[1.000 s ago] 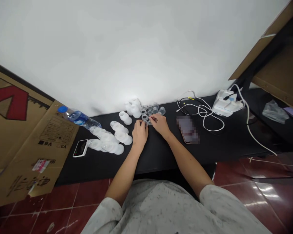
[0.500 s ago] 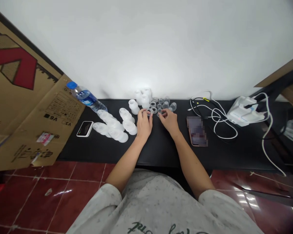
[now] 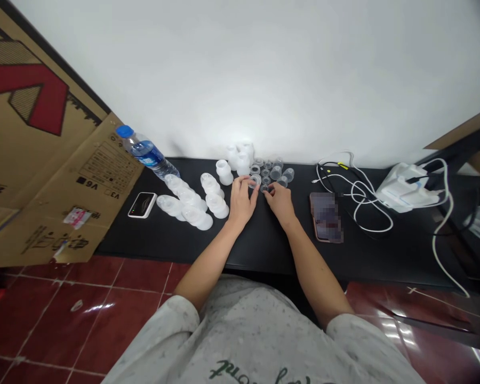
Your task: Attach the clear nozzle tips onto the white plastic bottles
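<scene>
My left grip (image 3: 242, 202) has its fingertips on a clear plastic ring (image 3: 255, 181), and my right grip (image 3: 279, 204) curls just beside it, among small clear plastic cups (image 3: 277, 172) near the counter's back edge. Left of my hands, frosted white plastic funnels (image 3: 210, 184) lie in groups on the black counter (image 3: 264, 253), near a water bottle (image 3: 147, 153) and a small white device (image 3: 142, 205). To the right sit a phone (image 3: 325, 217), a white cable (image 3: 368, 213) and a white charger (image 3: 404, 189).

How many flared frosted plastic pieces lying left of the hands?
6 flared plastic pieces: two beside the left hand, four further left; overlap may hide more.
</scene>
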A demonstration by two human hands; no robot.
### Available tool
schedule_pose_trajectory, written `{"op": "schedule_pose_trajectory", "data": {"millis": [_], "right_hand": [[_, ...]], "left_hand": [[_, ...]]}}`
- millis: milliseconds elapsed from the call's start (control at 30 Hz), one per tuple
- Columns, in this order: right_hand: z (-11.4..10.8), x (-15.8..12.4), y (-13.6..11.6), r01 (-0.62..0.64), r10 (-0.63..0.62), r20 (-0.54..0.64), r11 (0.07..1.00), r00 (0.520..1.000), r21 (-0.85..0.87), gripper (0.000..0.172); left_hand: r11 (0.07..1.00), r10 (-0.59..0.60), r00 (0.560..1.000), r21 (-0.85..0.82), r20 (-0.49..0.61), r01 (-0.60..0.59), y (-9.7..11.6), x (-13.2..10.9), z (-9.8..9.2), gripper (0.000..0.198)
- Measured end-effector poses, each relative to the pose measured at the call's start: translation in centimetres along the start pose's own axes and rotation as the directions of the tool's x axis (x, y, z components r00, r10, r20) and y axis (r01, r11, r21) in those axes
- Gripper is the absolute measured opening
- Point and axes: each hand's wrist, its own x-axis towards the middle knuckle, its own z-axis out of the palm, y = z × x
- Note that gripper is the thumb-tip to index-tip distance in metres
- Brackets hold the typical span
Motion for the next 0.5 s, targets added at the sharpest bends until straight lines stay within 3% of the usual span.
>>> {"op": "schedule_pose_trajectory", "data": {"millis": [100, 300, 500], "right_hand": [[0.0, 0.0, 0.0, 0.013, -0.013, -0.008, 1.000, 1.000, 0.003, 0.010], [-0.7, -0.3, -0.7, 0.045, -0.045, -0.003, 0.998, 0.999, -0.032, 0.010], [-1.2, -0.7, -1.8, 0.105, -0.105, 0.006, 0.986, 0.994, -0.129, 0.012]], "left_hand": [[0.998, -0.024, 1.000, -0.061, -0.009, 0.023, -0.2, -0.1, 0.2, 0.020], [0.974, -0.116, 0.992, -0.199, -0.048, 0.104, -0.6, -0.1, 0.6, 0.045], [0.952, -0.040, 0.999, -0.305, -0.003, 0.037, -0.4, -0.1, 0.8, 0.054]]}}
